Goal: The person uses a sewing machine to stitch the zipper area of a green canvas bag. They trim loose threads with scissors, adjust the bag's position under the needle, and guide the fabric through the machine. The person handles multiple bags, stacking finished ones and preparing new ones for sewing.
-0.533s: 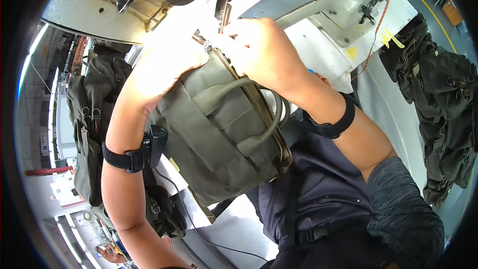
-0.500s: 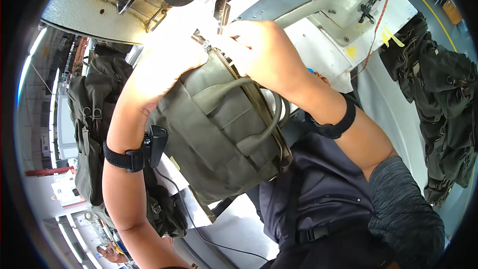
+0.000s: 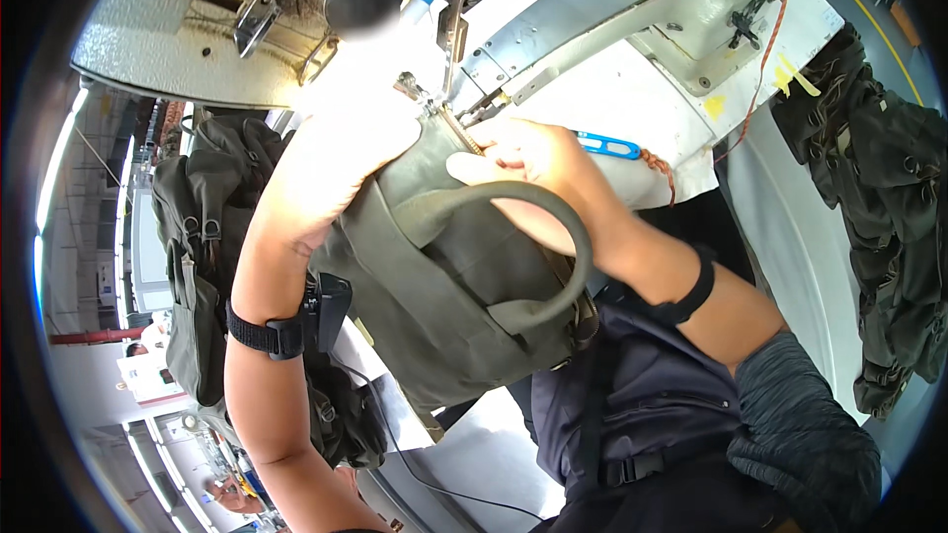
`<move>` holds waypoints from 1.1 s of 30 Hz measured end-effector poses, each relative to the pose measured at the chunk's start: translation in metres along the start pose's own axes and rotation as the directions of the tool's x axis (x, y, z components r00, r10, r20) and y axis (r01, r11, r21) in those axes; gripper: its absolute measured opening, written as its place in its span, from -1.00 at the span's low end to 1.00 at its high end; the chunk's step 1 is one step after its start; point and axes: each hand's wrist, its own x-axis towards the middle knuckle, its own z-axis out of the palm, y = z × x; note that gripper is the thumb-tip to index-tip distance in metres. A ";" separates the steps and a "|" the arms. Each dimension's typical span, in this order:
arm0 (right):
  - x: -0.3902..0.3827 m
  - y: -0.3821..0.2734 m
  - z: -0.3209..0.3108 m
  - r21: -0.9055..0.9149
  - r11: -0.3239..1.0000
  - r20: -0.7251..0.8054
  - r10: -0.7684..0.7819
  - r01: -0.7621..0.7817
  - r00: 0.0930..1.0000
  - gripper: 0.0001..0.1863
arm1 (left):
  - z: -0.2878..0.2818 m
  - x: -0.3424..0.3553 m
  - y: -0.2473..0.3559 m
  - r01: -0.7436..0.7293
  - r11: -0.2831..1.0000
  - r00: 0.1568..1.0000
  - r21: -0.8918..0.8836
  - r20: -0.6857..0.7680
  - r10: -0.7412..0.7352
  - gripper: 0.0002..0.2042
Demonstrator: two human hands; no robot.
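Note:
An olive-green bag (image 3: 434,336) lies tilted below the sewing machine, its brass zipper (image 3: 462,133) running along the upper right edge. My left hand (image 3: 346,153) is closed on the bag's upper left side; strong glare washes out its fingertips. Thumb and fingers of my right hand (image 3: 533,163) pinch the zippered edge a little lower down. One carrying handle (image 3: 585,237) arches up beneath my right wrist. The zipper's upper end sits close to the machine's metal presser parts (image 3: 407,87), where the glare hides detail.
The sewing machine's head (image 3: 197,44) overhangs at upper left. Blue thread snips (image 3: 607,145) on a braided cord lie right of my right hand. Similar dark bags pile at left (image 3: 202,188) and right (image 3: 879,158). A black cable (image 3: 395,444) hangs below my left wrist.
My right hand has slid down along the zipper, away from the machine, uncovering the metal bed and the blue snips. The handle now stands up more. My left hand keeps its hold.

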 end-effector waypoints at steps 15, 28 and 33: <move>-0.002 0.004 0.029 0.194 0.981 -0.215 0.050 -0.007 0.975 -0.77 | 0.007 0.001 0.017 -0.120 0.993 0.991 -0.020 0.048 0.121 -0.58; 0.001 0.004 0.024 0.206 0.978 -0.195 0.079 -0.038 0.978 -0.77 | 0.012 0.002 0.015 -0.036 0.999 0.998 -0.016 -0.057 0.035 -0.69; 0.002 0.002 0.023 0.196 0.980 -0.203 0.056 -0.015 0.978 -0.76 | 0.012 0.001 0.016 -0.037 0.999 0.999 0.003 -0.022 0.037 -0.52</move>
